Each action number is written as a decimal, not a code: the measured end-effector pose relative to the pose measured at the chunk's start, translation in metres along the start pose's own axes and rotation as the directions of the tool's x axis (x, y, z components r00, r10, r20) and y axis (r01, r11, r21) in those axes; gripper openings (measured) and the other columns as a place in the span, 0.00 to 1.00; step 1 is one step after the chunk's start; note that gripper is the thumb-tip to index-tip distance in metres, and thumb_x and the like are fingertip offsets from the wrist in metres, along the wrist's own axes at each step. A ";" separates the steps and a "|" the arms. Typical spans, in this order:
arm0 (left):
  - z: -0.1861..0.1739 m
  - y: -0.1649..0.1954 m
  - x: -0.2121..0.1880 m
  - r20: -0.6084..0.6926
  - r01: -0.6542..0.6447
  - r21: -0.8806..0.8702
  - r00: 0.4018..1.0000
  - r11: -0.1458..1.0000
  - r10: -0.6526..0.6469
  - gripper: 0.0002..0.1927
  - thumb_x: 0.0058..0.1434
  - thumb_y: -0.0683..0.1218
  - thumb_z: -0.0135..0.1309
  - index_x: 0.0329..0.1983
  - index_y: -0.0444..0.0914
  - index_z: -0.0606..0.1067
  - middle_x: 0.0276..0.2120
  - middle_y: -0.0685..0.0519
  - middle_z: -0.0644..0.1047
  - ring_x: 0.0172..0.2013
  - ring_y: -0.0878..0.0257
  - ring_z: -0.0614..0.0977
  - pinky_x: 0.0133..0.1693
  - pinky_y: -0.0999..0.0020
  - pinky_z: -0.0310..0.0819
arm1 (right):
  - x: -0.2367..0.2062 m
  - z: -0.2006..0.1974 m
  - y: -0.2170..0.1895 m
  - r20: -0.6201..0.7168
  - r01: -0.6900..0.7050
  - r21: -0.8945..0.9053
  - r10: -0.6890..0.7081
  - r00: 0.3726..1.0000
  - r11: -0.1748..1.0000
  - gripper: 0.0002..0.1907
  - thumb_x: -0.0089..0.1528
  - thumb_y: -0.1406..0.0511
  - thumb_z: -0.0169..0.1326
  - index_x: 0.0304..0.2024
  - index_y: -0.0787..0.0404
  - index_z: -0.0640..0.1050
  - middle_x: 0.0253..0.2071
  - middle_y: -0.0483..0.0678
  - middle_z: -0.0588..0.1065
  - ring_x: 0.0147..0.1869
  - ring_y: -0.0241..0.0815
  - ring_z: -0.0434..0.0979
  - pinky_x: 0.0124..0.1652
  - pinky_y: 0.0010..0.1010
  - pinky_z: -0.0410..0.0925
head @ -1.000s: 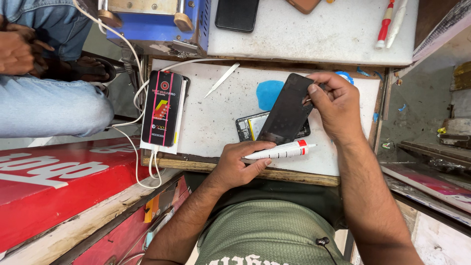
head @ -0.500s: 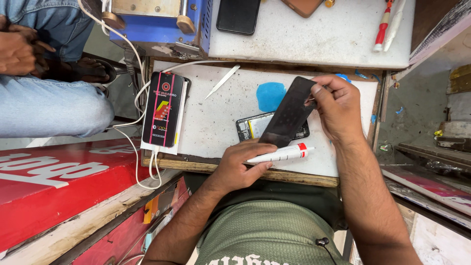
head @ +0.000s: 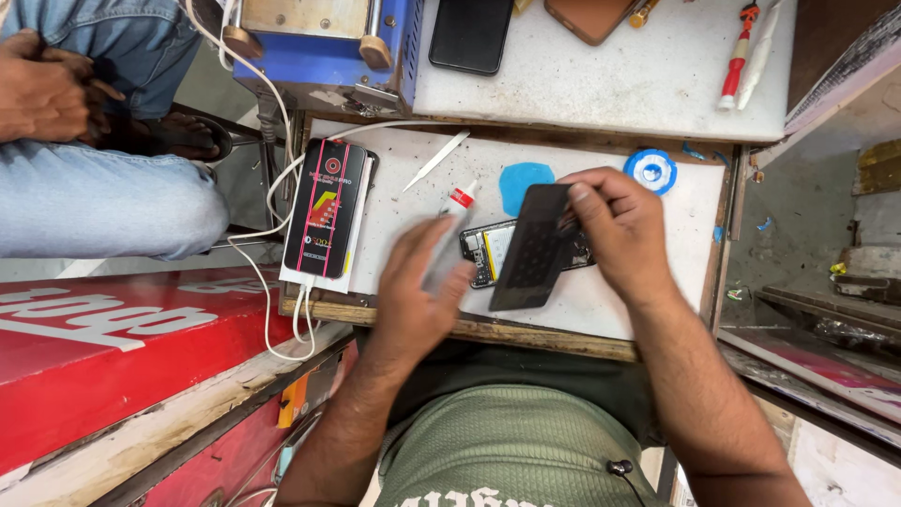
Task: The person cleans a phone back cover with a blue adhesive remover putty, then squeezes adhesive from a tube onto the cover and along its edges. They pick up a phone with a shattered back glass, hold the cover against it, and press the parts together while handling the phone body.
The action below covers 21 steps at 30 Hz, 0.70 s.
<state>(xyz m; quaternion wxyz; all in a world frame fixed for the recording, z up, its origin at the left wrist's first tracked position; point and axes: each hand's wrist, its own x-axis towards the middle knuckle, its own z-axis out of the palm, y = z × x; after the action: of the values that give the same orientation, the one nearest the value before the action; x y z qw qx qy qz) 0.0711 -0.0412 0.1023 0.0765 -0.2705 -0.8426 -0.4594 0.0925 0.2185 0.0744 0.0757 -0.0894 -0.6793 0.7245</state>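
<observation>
Left hand (head: 418,282) gripping tube (head: 449,235), raised

A black rectangular screen-protector package (head: 326,207) with red edging and a yellow-red mark is lying left of the opened phone (head: 490,252) on the white surface (head: 648,235). A dark display panel (head: 531,246) is leaning over that phone. Far left of it, a red signboard (head: 113,343) with white lettering is lying flat.

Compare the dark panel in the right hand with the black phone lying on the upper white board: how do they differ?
The dark panel is held tilted by the right hand, above an opened phone; the black phone lies flat, untouched. The panel looks longer and narrower. Both are dark rectangles.
</observation>
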 end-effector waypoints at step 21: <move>0.044 0.002 -0.014 0.581 0.585 -0.499 0.773 0.639 -0.255 0.17 0.70 0.48 0.52 0.55 0.32 0.76 0.43 0.51 0.83 0.45 0.68 0.81 0.48 0.69 0.78 | -0.039 -0.011 -0.041 0.043 0.041 -0.217 -0.032 0.999 0.975 0.12 0.69 0.68 0.49 0.54 0.63 0.67 0.45 0.44 0.75 0.41 0.30 0.78 0.39 0.20 0.72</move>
<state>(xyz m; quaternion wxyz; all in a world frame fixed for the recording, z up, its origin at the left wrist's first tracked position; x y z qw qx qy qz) 0.0891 -0.0094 0.0736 -0.3370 -0.1692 -0.6587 -0.6511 0.1325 0.2230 0.1155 0.0654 -0.0705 -0.7576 0.6456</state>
